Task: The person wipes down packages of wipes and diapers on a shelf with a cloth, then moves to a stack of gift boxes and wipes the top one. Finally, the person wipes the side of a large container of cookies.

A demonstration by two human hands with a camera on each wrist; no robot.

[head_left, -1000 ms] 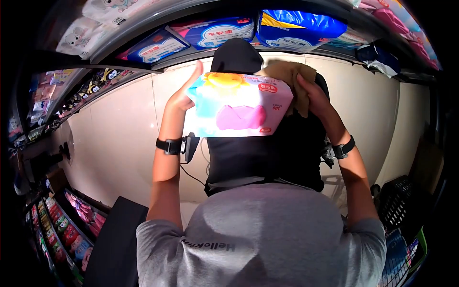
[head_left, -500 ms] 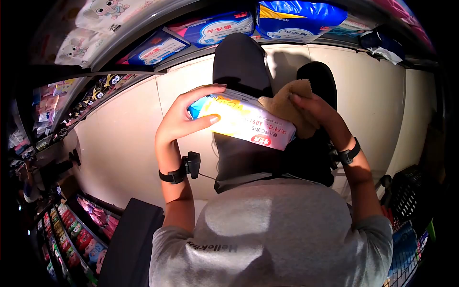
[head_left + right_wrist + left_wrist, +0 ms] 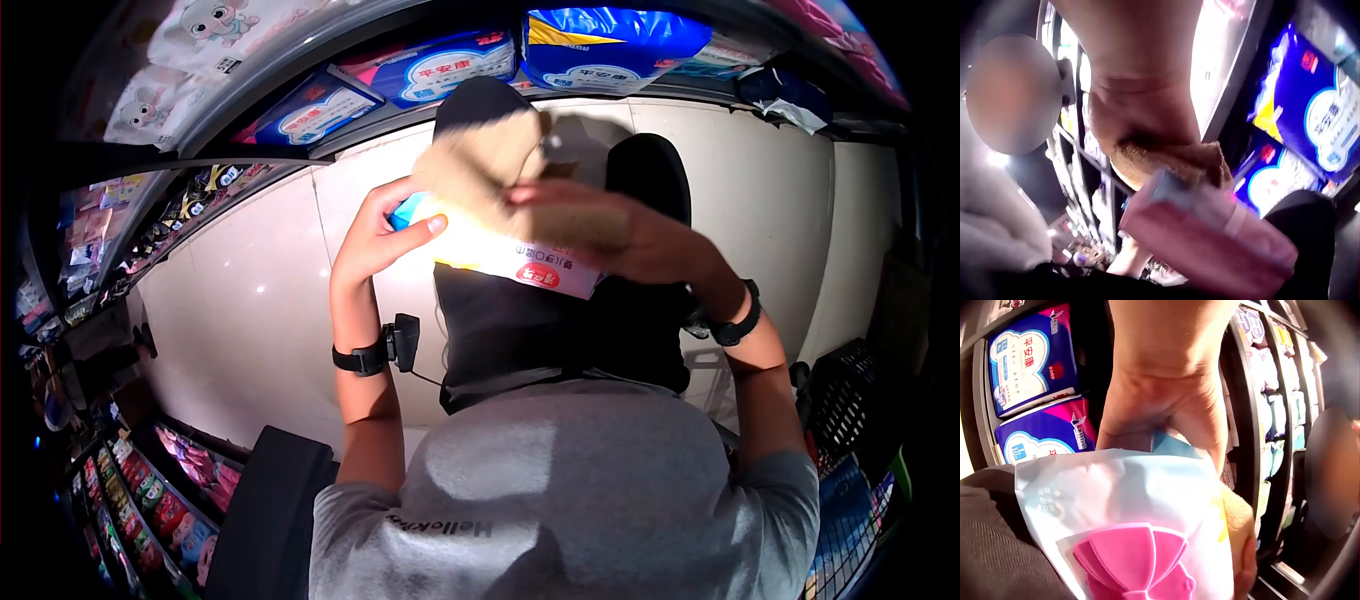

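My left hand [image 3: 385, 240] grips one end of a pack of wet wipes [image 3: 500, 262], its thumb lying over the printed side that faces up. In the left wrist view the pack's pink lid [image 3: 1129, 562] faces that camera. My right hand [image 3: 640, 235], blurred, holds a tan cloth [image 3: 480, 165] against the pack. The cloth spreads across the pack's upper side toward the left fingers and hides part of the print. In the right wrist view the cloth [image 3: 1166, 164] is bunched under the palm, right at the pack's edge [image 3: 1204, 244].
Blue packages [image 3: 615, 50] line a low shelf ahead, with white elephant-print packs [image 3: 210, 30] at upper left. Black-trousered legs [image 3: 560, 340] are beneath the pack. A black box-like object [image 3: 270, 490] stands at lower left, a dark basket [image 3: 840, 405] at right.
The pack has turned from its pink-lid face to a printed narrow side. The left thumb has come over that side. My right hand has swept the cloth leftward across the pack.
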